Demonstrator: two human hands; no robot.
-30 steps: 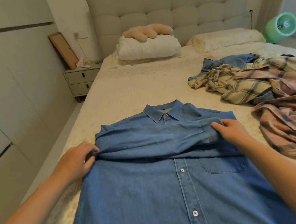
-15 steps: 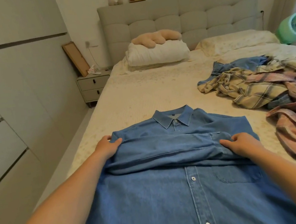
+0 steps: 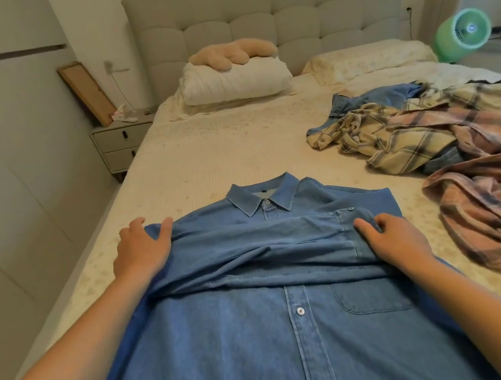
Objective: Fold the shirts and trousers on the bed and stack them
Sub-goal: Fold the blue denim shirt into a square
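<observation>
Pressing denim shirt (image 3: 264, 334), left hand (image 3: 141, 248) fingers spread flat, right hand (image 3: 393, 238) fingers loosely curled.

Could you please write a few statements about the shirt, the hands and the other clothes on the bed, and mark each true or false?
1. The denim shirt lies front up, buttoned. True.
2. Both sleeves hang off the bed. False: they are folded across the chest.
3. The left hand rests on the shirt's shoulder. True.
4. The right hand holds a plaid shirt. False: it touches the folded sleeve; the plaid shirts lie apart, unfolded.
</observation>
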